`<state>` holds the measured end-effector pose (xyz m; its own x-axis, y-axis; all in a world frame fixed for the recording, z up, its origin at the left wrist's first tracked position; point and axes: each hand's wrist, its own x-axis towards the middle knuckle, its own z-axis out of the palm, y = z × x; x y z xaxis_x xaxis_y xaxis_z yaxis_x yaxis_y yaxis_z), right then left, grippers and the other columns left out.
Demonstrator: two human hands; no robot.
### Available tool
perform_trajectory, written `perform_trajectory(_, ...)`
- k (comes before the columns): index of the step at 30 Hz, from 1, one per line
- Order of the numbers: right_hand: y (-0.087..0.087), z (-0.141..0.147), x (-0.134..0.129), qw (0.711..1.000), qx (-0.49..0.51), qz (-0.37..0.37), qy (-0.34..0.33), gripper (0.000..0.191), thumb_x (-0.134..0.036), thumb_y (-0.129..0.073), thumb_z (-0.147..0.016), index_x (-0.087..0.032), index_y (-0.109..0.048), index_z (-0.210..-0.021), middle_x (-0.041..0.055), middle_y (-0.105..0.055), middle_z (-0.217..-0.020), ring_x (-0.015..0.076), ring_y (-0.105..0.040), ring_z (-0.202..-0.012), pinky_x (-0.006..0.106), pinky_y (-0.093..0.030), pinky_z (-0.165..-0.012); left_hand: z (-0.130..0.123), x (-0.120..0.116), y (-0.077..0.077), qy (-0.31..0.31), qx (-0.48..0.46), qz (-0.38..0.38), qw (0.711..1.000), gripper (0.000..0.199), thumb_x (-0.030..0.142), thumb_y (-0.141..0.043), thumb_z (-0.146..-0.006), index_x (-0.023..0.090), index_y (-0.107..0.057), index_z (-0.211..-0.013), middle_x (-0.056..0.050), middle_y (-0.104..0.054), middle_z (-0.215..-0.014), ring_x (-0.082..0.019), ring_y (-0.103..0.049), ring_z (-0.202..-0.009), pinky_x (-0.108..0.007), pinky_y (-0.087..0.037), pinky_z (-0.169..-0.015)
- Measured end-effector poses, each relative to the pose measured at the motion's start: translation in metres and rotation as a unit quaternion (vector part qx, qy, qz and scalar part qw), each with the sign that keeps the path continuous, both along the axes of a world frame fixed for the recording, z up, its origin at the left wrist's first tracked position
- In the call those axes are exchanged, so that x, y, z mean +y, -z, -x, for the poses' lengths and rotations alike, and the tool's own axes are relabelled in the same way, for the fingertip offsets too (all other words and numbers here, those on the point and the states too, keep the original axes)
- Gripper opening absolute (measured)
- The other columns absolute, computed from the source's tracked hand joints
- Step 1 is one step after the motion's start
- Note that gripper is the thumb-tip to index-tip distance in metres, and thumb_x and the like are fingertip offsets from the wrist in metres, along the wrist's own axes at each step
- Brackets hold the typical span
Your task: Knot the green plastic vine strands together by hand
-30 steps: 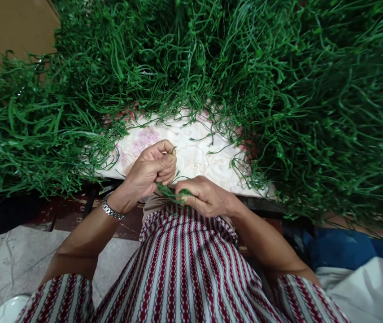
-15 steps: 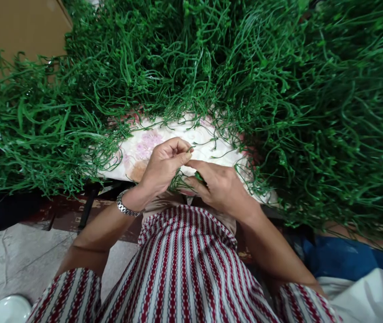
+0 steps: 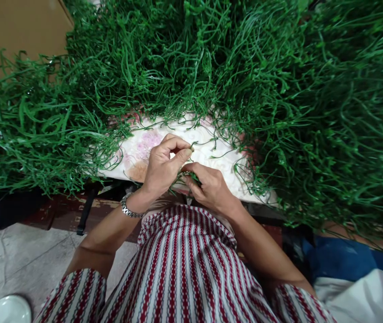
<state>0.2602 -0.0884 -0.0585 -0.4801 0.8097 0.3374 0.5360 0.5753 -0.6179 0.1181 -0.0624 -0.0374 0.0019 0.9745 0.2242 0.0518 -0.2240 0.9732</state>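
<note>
My left hand (image 3: 166,163), with a metal watch on the wrist, pinches a thin green stem (image 3: 194,144) between thumb and forefinger over the table. Just below and to the right, my right hand (image 3: 208,181) is closed around a small bunch of green stems (image 3: 194,177). Part of that bunch is hidden by the fingers. Both hands are close together but apart, above the near edge of a white flowered tablecloth (image 3: 223,168). A large heap of thin, curly green stems (image 3: 184,58) surrounds this patch of cloth.
A few loose stems (image 3: 216,139) lie on the cloth. At the upper left stands a tan board (image 3: 19,31). A white round dish-like thing (image 3: 6,310) is on the floor at lower left. Blue cloth (image 3: 342,258) and white cloth (image 3: 369,296) are at lower right.
My right hand has moved down and slightly left, away from my left fingertips. My left hand has stayed nearly in place, its pinch now showing a stem.
</note>
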Motion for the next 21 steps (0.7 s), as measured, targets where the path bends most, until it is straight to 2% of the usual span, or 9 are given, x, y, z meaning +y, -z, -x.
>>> perform_trajectory(3, -0.005, -0.005, -0.001, 0.999, 0.019, -0.021, 0.035, 0.015, -0.021, -0.048, -0.087, -0.016, -0.055, -0.099, 0.0061, -0.066, -0.084, 0.0142, -0.061, -0.075, 0.024, -0.047, -0.068, 0.01, -0.015, -0.008, -0.029, 0.091, -0.033, 0.995, 0.016, 0.019, -0.056, -0.078, 0.018, -0.06, -0.093, -0.003, -0.058, -0.085, -0.014, -0.054, -0.079, -0.026, -0.043, -0.073)
perform_trajectory(5, -0.009, -0.007, -0.002, 0.998, 0.03, -0.033, 0.034, 0.016, -0.021, -0.049, -0.087, -0.015, -0.056, -0.1, 0.0067, -0.066, -0.087, 0.0141, -0.062, -0.078, 0.023, -0.047, -0.071, 0.017, -0.026, -0.011, -0.012, 0.198, -0.053, 0.979, 0.012, 0.017, -0.054, -0.079, 0.017, -0.06, -0.09, -0.004, -0.059, -0.083, -0.015, -0.054, -0.081, -0.028, -0.042, -0.075)
perform_trajectory(7, -0.011, -0.008, -0.004, 0.998, 0.037, -0.04, 0.026, 0.014, -0.021, -0.051, -0.087, -0.015, -0.056, -0.098, 0.0062, -0.066, -0.086, 0.0137, -0.062, -0.078, 0.023, -0.047, -0.071, 0.021, -0.034, -0.01, 0.037, 0.268, -0.049, 0.961, 0.007, 0.015, -0.053, -0.079, 0.017, -0.059, -0.083, -0.003, -0.06, -0.08, -0.016, -0.054, -0.08, -0.029, -0.042, -0.074)
perform_trajectory(8, -0.011, -0.008, -0.005, 0.998, 0.04, -0.043, 0.023, 0.013, -0.021, -0.05, -0.087, -0.015, -0.057, -0.096, 0.0059, -0.066, -0.085, 0.0134, -0.062, -0.077, 0.022, -0.047, -0.07, 0.022, -0.036, -0.009, 0.057, 0.276, -0.041, 0.959, 0.007, 0.014, -0.052, -0.079, 0.017, -0.058, -0.08, -0.003, -0.059, -0.078, -0.016, -0.054, -0.078, -0.028, -0.042, -0.073)
perform_trajectory(10, -0.01, -0.007, -0.006, 0.998, 0.043, -0.049, 0.025, 0.011, -0.02, -0.05, -0.087, -0.016, -0.057, -0.094, 0.0055, -0.066, -0.083, 0.0132, -0.061, -0.076, 0.022, -0.047, -0.069, 0.021, -0.039, -0.005, 0.058, 0.264, -0.037, 0.962, 0.007, 0.012, -0.053, -0.077, 0.017, -0.057, -0.079, -0.003, -0.057, -0.078, -0.015, -0.054, -0.077, -0.028, -0.043, -0.071)
perform_trajectory(14, -0.009, -0.006, -0.009, 0.997, 0.035, -0.039, 0.049, 0.011, -0.021, -0.05, -0.086, -0.015, -0.056, -0.093, 0.0049, -0.064, -0.078, 0.0128, -0.059, -0.069, 0.022, -0.045, -0.064, 0.016, -0.041, 0.0, -0.004, 0.287, -0.128, 0.949, 0.01, 0.008, -0.052, -0.076, 0.017, -0.056, -0.077, -0.004, -0.053, -0.078, -0.017, -0.051, -0.081, -0.03, -0.042, -0.074)
perform_trajectory(16, -0.01, -0.006, -0.01, 0.998, 0.032, -0.015, 0.058, 0.01, -0.022, -0.051, -0.086, -0.015, -0.055, -0.092, 0.0037, -0.063, -0.075, 0.0122, -0.058, -0.065, 0.022, -0.044, -0.061, 0.015, -0.042, 0.001, 0.004, 0.293, -0.153, 0.944, 0.012, 0.006, -0.05, -0.077, 0.017, -0.055, -0.076, -0.004, -0.053, -0.076, -0.016, -0.051, -0.079, -0.03, -0.041, -0.073)
perform_trajectory(18, -0.012, -0.007, -0.012, 0.998, 0.038, 0.005, 0.059, 0.009, -0.023, -0.052, -0.085, -0.016, -0.055, -0.09, 0.0027, -0.063, -0.073, 0.0114, -0.057, -0.063, 0.021, -0.043, -0.059, 0.015, -0.043, 0.001, 0.027, 0.276, -0.137, 0.951, 0.012, 0.006, -0.049, -0.078, 0.017, -0.054, -0.075, -0.003, -0.054, -0.074, -0.015, -0.051, -0.075, -0.028, -0.041, -0.071)
perform_trajectory(21, -0.013, -0.007, -0.013, 0.997, 0.05, 0.009, 0.052, 0.01, -0.025, -0.054, -0.085, -0.016, -0.056, -0.089, 0.0022, -0.063, -0.075, 0.0108, -0.057, -0.064, 0.02, -0.042, -0.058, 0.017, -0.043, 0.002, 0.061, 0.223, -0.064, 0.971, 0.011, 0.007, -0.048, -0.078, 0.016, -0.052, -0.073, 0.0, -0.052, -0.07, -0.012, -0.05, -0.067, -0.024, -0.04, -0.063)
